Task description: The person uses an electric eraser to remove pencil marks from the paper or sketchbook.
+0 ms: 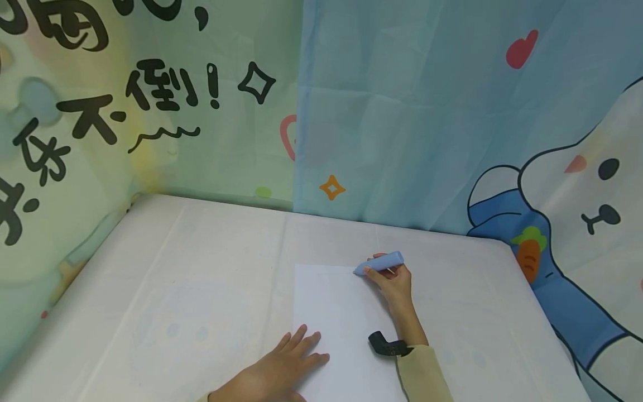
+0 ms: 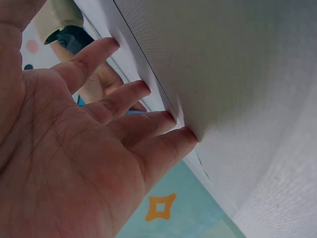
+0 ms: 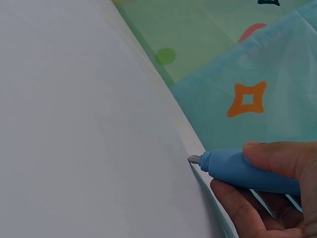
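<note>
Paper (image 1: 346, 312), white, rectangular, is needing the splayed left hand (image 1: 281, 365) firm, lower centre; the right hand (image 1: 396, 285) is pinching a thick blue pen (image 1: 383, 262).

The paper (image 1: 341, 312) lies on the table (image 1: 226, 251) — left hand (image 1: 281, 365) across its left edge, right hand (image 1: 397, 285) farther back and to the right, the pen (image 1: 384, 262) in it. Behind the table hangs a curtain (image 1: 402, 139).

The marker (image 1: 384, 262) is light blue with a grey tip (image 3: 194, 159); paper (image 1: 346, 318) and tabletop (image 1: 216, 268) are white, the sleeve (image 1: 426, 375) beige. Black lettering (image 1: 86, 104) marks the pale-green backdrop (image 1: 231, 167); a red heart (image 1: 520, 51) and orange star (image 1: 325, 188), the blue cloth (image 1: 407, 139).
</note>
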`<state>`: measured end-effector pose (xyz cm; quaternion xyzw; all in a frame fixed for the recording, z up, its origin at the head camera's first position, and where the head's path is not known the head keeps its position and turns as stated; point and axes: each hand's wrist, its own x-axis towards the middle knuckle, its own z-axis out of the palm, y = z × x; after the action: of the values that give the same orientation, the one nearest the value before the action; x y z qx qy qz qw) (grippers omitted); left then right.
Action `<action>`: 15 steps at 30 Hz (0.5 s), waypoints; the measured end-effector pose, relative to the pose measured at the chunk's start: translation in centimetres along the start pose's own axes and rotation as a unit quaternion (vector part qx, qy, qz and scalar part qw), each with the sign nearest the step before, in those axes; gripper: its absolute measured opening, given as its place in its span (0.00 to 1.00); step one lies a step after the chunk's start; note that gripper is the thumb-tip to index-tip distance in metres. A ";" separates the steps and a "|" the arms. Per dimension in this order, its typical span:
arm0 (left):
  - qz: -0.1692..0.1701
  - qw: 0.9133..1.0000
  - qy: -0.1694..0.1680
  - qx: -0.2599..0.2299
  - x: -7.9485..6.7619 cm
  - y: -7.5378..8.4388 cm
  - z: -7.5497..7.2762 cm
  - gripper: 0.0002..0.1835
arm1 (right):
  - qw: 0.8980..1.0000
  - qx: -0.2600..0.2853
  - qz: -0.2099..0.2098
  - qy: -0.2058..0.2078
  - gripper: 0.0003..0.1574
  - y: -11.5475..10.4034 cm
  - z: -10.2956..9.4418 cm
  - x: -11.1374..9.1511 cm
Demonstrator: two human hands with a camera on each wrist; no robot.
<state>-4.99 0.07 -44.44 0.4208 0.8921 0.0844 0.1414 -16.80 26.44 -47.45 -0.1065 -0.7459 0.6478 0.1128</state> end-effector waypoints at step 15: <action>-0.005 1.000 -0.012 -0.008 0.0 0.1 -0.1 0.42 | 1.000 0.006 -0.005 -0.011 0.26 0.1 0.0 0.0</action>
<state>-4.94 0.11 -44.31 0.4161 0.8917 0.0862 0.1556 -16.84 26.47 -47.54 -0.0950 -0.7436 0.6530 0.1083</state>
